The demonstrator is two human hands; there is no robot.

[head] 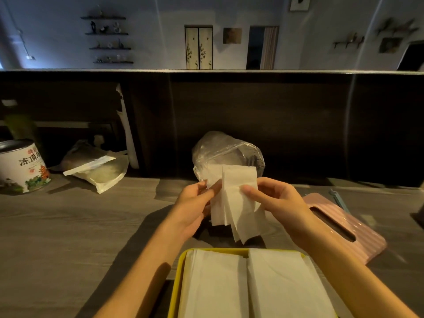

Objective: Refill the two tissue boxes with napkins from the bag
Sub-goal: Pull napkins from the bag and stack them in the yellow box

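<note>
Both hands hold a fanned bunch of white napkins (236, 200) above the table's middle. My left hand (195, 203) pinches its left edge and my right hand (273, 200) pinches its right side. Behind them stands a crumpled clear plastic bag (227, 150). Close to me lies an open yellow tissue box (177, 269) filled with two side-by-side stacks of white napkins (252, 285). A pink tissue box (344, 228) with a slot in its top lies to the right. Something dark sits on the table under the held napkins, mostly hidden.
A white tea tin (21, 166) with printed characters stands at the far left. Beside it lies a flat clear pouch (101, 171). A dark wooden partition (252, 125) closes the back of the grey wood table (68, 226). A blue clip (337, 198) lies behind the pink box.
</note>
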